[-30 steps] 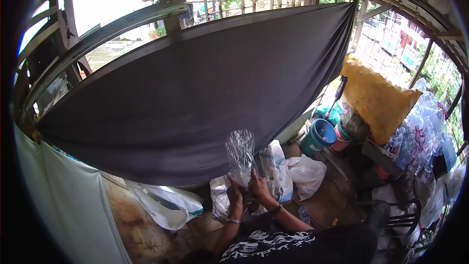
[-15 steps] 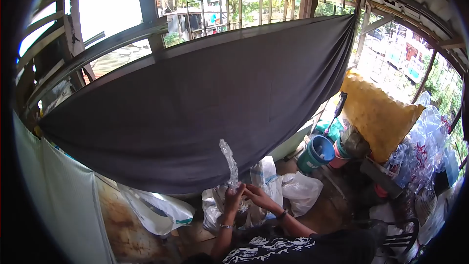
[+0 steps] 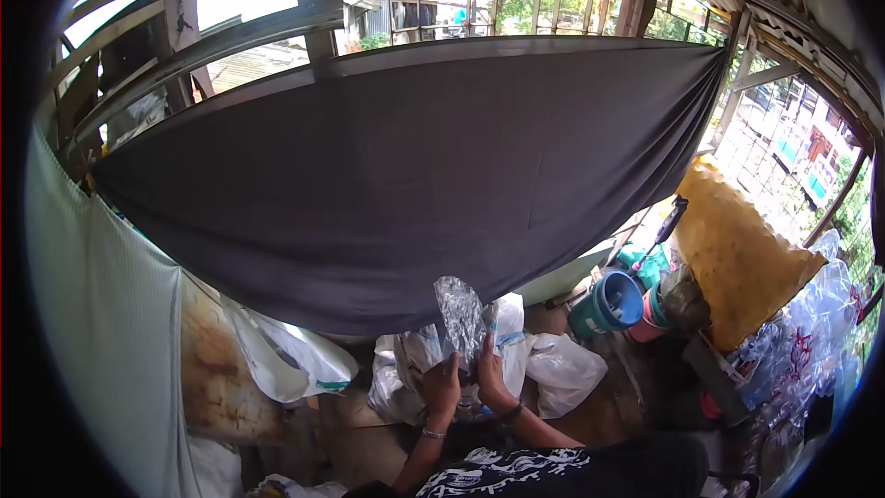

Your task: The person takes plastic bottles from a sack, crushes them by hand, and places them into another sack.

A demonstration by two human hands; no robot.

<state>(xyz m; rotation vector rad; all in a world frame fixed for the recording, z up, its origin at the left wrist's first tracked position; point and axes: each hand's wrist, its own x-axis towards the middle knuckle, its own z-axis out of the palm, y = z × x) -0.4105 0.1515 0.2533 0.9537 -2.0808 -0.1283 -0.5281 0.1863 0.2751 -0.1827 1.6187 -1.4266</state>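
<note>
A clear, crinkled plastic bag [image 3: 458, 314] stands up between my two hands, its upper part spread in front of the dark cloth. My left hand [image 3: 442, 387] grips its lower left side, with the thumb pointing up. On the other side, my right hand [image 3: 495, 380] pinches the lower right edge. Fingers on the far side of the plastic are mostly hidden. Just beyond and below my hands sit white sacks [image 3: 396, 378], and another whitish plastic sack [image 3: 564, 374] lies to the right.
A large dark cloth [image 3: 406, 175] hangs across the front. To the right stand a blue-green bucket [image 3: 590, 316], a reddish bucket [image 3: 648, 325] and a yellow sheet [image 3: 742, 258]. Clear plastic is heaped [image 3: 802, 341] at far right. A pale curtain [image 3: 120, 332] hangs at left.
The plastic bag has gone from a narrow, twisted strip to a wider, opened shape. My right hand has moved from beside my left to the bag's right edge. The view has shifted slightly left.
</note>
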